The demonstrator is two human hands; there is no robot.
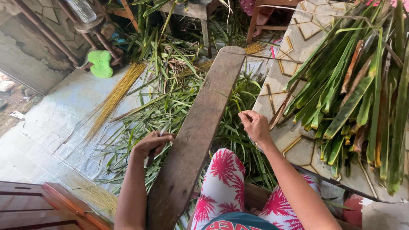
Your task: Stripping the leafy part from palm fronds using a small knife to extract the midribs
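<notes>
While the left hand [152,142] grips a small knife beside the sloping plank [200,127], the right hand [254,125] pinches a thin leaf strip [235,102], keeping it taut.

White trousers [221,187] printed with pink palm leaves.

A thin green leaf strip [235,101] is pinched in the right hand [254,125], running up and away across a long weathered wooden plank [200,132] that slants from the lap outward. The left hand [152,142] grips a small knife [162,131] beside the plank.
</notes>
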